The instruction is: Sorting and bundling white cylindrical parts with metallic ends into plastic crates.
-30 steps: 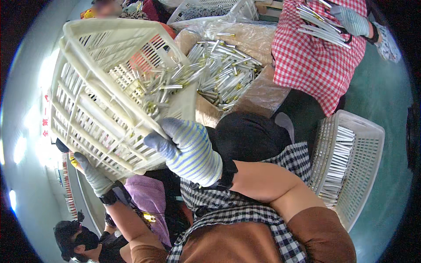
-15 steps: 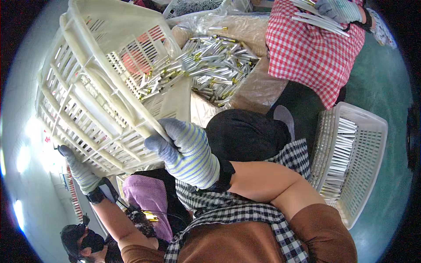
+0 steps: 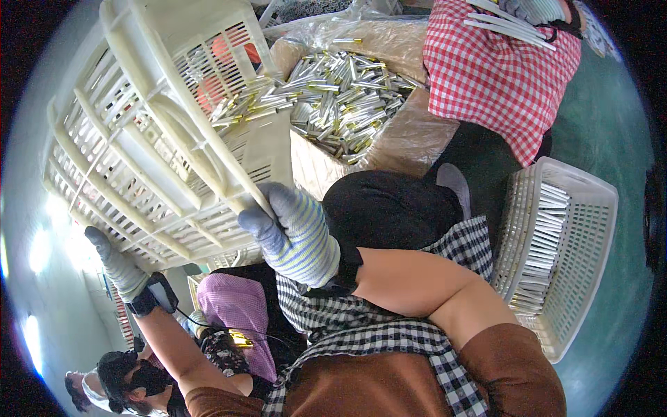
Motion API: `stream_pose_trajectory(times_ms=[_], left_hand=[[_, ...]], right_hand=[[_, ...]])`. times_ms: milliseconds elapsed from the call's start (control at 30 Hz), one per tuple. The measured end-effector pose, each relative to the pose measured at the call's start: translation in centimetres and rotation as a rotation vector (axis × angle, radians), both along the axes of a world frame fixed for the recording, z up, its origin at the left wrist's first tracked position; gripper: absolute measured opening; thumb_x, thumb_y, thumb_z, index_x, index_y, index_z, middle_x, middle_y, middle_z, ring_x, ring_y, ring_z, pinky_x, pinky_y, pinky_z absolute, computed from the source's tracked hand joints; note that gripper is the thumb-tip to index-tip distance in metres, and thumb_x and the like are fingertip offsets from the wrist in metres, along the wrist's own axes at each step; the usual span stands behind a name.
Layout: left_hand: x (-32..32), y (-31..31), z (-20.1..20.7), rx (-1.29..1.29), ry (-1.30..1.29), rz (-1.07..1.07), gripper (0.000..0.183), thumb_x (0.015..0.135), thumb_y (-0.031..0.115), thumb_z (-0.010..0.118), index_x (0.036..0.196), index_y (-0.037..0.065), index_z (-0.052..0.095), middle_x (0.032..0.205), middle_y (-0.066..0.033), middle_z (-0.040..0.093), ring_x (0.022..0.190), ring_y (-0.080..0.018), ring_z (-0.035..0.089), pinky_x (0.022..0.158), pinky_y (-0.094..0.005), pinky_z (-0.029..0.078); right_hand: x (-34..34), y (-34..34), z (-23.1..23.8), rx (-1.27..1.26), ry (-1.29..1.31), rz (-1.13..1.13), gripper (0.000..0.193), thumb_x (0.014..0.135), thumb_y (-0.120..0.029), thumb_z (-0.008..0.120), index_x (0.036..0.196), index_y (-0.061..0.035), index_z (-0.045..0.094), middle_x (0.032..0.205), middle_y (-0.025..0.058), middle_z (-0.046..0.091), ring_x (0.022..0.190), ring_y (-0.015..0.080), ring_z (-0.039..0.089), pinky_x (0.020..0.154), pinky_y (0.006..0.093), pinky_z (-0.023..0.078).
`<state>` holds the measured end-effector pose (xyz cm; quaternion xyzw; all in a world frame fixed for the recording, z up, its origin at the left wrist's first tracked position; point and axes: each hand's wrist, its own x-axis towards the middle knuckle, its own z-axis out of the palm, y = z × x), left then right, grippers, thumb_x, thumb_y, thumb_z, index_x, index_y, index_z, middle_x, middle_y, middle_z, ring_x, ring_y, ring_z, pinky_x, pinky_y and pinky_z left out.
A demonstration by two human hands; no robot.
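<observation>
- I hold a cream plastic basket [image 3: 170, 115] up at my left, tilted beside the cardboard box; my hands are apart.
- My right hand [image 3: 295, 240], gloved, is clamped on its near rim, thumb and fingers pinching the edge.
- My left hand [image 3: 118, 264] is against its lower left part; the slats hide most of the fingers, so I cannot tell how firmly they close.
- Inside the basket, short silver and gold tubes [image 3: 257, 101] lie against the lowered side toward the box.
- The plastic-lined box [image 3: 410, 135] is heaped with similar tubes [image 3: 354, 97], pointing every way.
- The basket's mouth faces right, toward that heap; its near rim slopes from upper left down to my right hand.
- At my right, a white basket [image 3: 590, 208] holds slim pale tubes [image 3: 542, 243], mostly lying crosswise in a long row.
- The tilted basket's top runs out of view, and its slatted wall hides part of its inside.
- A co-worker's gloved hand [image 3: 538, 10] is cut off above, beside some white tubes [image 3: 511, 28] on a red checked cloth [image 3: 493, 83].
</observation>
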<state>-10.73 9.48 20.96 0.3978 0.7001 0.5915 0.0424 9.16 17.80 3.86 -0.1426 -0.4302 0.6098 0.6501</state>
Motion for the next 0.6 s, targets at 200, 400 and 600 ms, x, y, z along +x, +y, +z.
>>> stream_pose_trajectory(times_ms=[200,400,600], left_hand=[[0.4,-0.1,1.2,-0.013,-0.023,-0.019,0.082,0.085,0.059,0.056,0.142,0.006,0.031,0.132,-0.0147,0.048,0.116,-0.0286,0.052,0.096,-0.0423,0.046],[0.9,-0.4,2.3,-0.038,0.010,-0.040,0.081,0.085,0.060,0.056,0.141,0.006,0.032,0.131,-0.0139,0.049,0.115,-0.0281,0.052,0.097,-0.0419,0.045],[-0.2,-0.7,2.1,-0.032,0.062,0.026,0.079,0.085,0.059,0.056,0.139,0.006,0.035,0.128,-0.0128,0.052,0.111,-0.0275,0.054,0.096,-0.0410,0.045]], right_hand=[[-0.9,-1.7,-0.6,-0.017,0.065,0.018,0.015,0.089,-0.017,0.058,0.089,-0.0031,0.056,0.072,0.0149,0.058,0.065,0.0374,0.058,0.057,0.0421,0.045],[-1.1,-1.9,-1.0,-0.026,0.096,0.054,0.019,0.090,-0.021,0.057,0.091,-0.0022,0.057,0.073,0.0144,0.059,0.065,0.0367,0.059,0.058,0.0422,0.046],[-1.4,-2.2,-1.7,-0.023,0.099,0.051,0.020,0.091,-0.022,0.056,0.092,-0.0023,0.058,0.073,0.0145,0.059,0.065,0.0368,0.059,0.058,0.0421,0.046]])
